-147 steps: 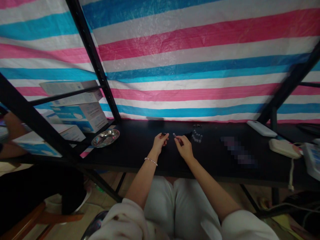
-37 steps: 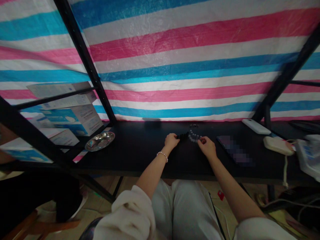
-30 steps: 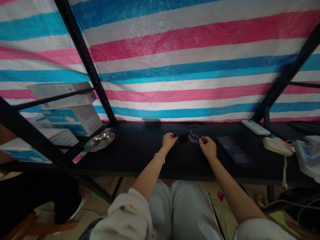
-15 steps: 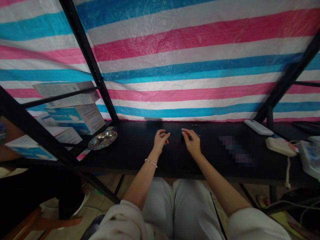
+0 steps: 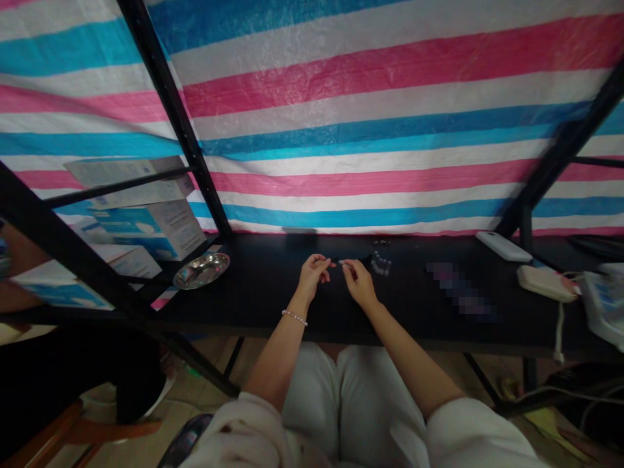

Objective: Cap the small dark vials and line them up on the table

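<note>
Above the black table (image 5: 273, 286), my left hand (image 5: 312, 273) is closed in a pinch; what lies in its fingers is dark and too small to name. My right hand (image 5: 358, 283) is closed too, its thumb and forefinger pinching a small pale piece (image 5: 341, 262) that points toward the left fingertips. A narrow gap separates the two hands. Just right of the right hand lies a group of several small clear tube-like pieces (image 5: 381, 264). Behind them are a few tiny shiny bits (image 5: 381, 242).
A round metal dish (image 5: 201, 271) stands at the left, near stacked blue-and-white boxes (image 5: 163, 227) and a black rack post (image 5: 182, 123). On the right are a blurred-out object (image 5: 461, 292), a white oblong device (image 5: 504, 247) and a power strip (image 5: 546, 283). Another person's arm (image 5: 19, 279) shows far left.
My right hand has moved left, from beside the small clear pieces to close by my left hand, bringing a small pale piece. The clear pieces are now uncovered. My left hand has hardly moved.
</note>
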### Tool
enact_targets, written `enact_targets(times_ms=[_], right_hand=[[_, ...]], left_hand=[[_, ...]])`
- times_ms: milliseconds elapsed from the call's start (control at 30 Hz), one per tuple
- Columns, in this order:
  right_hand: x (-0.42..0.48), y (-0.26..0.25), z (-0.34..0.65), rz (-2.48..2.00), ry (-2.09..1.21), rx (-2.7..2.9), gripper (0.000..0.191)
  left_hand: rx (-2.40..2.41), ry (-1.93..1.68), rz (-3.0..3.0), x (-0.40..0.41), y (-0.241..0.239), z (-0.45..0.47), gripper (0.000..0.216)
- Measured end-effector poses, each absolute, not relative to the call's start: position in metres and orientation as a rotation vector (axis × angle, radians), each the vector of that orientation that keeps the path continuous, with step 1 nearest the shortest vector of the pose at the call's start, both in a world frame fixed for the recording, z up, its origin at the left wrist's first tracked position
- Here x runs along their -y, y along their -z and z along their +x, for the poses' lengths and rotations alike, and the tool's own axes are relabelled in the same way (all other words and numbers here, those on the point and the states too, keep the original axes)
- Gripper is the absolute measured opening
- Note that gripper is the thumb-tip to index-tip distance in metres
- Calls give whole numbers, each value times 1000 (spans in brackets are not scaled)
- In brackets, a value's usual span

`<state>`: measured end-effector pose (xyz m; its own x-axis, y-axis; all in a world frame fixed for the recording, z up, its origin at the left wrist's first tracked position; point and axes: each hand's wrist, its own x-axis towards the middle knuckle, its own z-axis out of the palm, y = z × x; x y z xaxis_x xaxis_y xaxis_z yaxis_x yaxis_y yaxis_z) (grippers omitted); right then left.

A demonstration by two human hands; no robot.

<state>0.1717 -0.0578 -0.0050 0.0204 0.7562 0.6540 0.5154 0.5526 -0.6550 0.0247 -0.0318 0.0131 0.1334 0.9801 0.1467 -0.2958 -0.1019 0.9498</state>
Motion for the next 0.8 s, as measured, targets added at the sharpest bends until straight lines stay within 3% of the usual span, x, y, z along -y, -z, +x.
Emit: enact_targets(times_ms=[600,800], right_hand=[[61,7,175,-1155,-273,1599,20],[62,8,175,-1107,-369,1631,27]], left_hand=[[-867,-1243,1211,37,-12,24,41],[-882,-1188,1279,36,-6,26,40]])
